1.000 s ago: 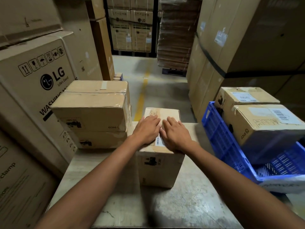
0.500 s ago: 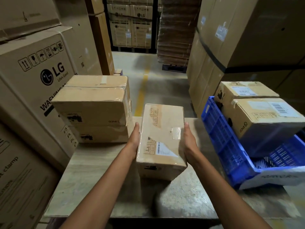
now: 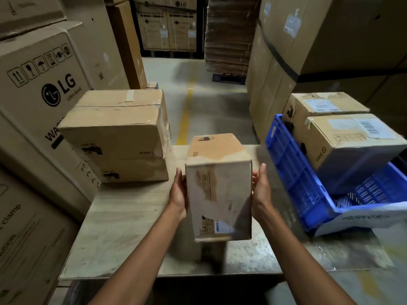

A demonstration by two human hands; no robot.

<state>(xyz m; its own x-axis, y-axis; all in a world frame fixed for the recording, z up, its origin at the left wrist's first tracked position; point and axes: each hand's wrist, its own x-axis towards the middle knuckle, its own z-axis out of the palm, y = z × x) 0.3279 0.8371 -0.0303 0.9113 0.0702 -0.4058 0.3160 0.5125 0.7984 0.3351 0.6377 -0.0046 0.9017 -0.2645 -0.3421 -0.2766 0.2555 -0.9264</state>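
A small cardboard box [image 3: 219, 194] with printed labels on its facing side hangs above the table [image 3: 123, 234], tipped up on end and blurred by motion. My left hand [image 3: 179, 193] presses flat against its left side. My right hand [image 3: 261, 191] presses flat against its right side. The fingers of both hands lie straight along the box, and their tips are hidden behind it. The box casts a shadow on the table below.
Two stacked cardboard boxes [image 3: 116, 133] sit at the table's back left. A blue plastic crate [image 3: 295, 179] at the right holds two more boxes [image 3: 350, 142]. Large LG cartons [image 3: 44, 89] wall the left; tall cartons [image 3: 319, 45] stand right. An aisle with a yellow line [image 3: 186, 111] runs ahead.
My hands moved from the box's top to its sides, then lifted it off the table and tipped it up on end towards me.
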